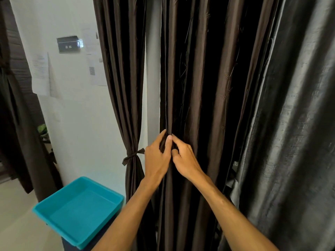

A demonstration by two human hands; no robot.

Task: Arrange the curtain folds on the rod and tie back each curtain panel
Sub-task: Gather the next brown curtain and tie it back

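A dark brown curtain panel (208,87) hangs straight down in loose vertical folds in the middle of the view. My left hand (157,158) and my right hand (184,160) meet at its left edge at about waist height, each pinching a fold of the fabric between thumb and fingers. To the left hangs a second brown panel (123,78), gathered in at its waist by a tie-back band (132,156) with a knot. The rod is out of view above.
A grey shiny curtain (290,124) hangs at the right. A teal plastic tray (79,209) sits on a dark stand at lower left. Papers and a small black sign (68,44) are on the white wall. Another dark curtain (14,115) hangs far left.
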